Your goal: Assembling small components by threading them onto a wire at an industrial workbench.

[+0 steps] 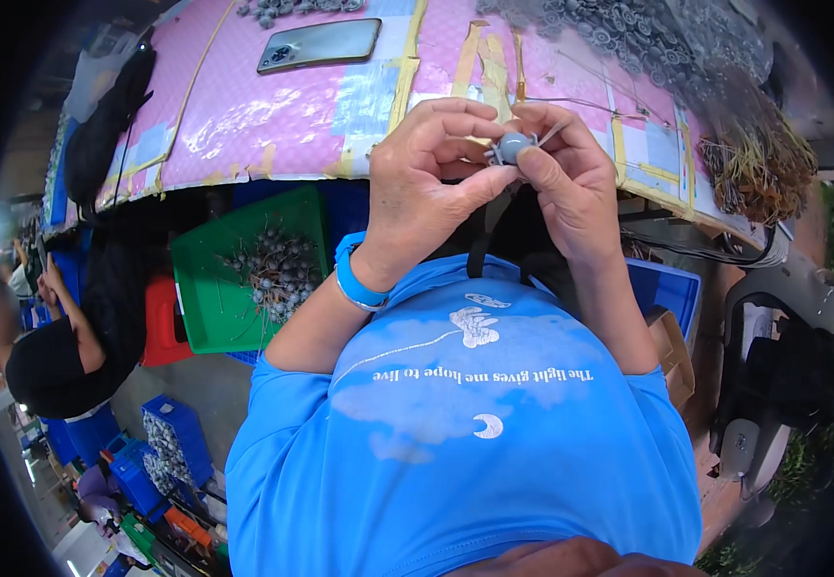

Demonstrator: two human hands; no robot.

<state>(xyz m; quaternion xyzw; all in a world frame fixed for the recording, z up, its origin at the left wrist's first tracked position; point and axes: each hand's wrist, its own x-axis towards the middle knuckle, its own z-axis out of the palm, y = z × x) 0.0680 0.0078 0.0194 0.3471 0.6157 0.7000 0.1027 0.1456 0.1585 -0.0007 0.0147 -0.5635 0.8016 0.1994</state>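
Observation:
Over the near edge of the pink-covered table, both my hands come together around a small grey ball-shaped part (515,146) with short prongs at its side. My left hand (431,159) pinches the pronged side between thumb and fingers. From the other side, the thumb of my right hand (571,183) presses on the ball, with the fingers curled behind it. A thin grey strip or lead (553,132) shows by the right fingers; whether it joins the part is hard to make out. The blue wristband (357,274) is on my left wrist.
A phone (319,45) lies on the table (234,115). Grey round parts (619,34) are heaped at the far right, beside hanging brownish wires (758,168). Below left, a green tray (200,293) holds similar wired parts. Another person (56,356) is at the left.

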